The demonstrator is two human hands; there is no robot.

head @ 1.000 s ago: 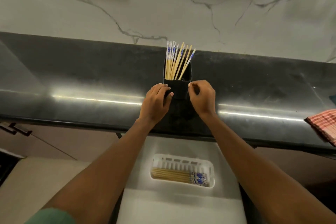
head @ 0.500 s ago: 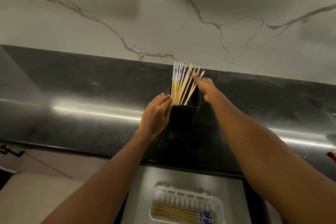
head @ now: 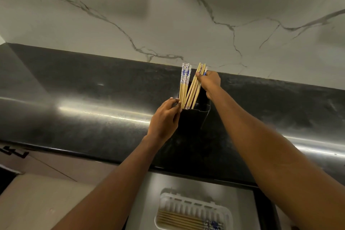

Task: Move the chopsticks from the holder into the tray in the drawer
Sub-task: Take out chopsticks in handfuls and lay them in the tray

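A bundle of chopsticks (head: 194,89) has now been gathered near its upper ends by the right hand (head: 209,82), with the fingers wrapped round it. Half a second back only the tips were being reached for, and before that this hand was down at the front of the holder (head: 194,119). The bundle is tilted to the right and parted from the blue-patterned chopsticks (head: 185,78) left upright at the holder's left side, but its lower ends are not yet out of the holder. The holder is held steady on the worktop (head: 93,110) by the left hand (head: 164,119), gripped at its near left corner, as it has been throughout. Below, in the open drawer (head: 145,203), the white tray (head: 226,213) is already laid with flat-lying chopsticks (head: 183,219). A straight lift-out is judged to be next, then a carry down to the tray. At least one more handful would seem to be left in the holder after that.
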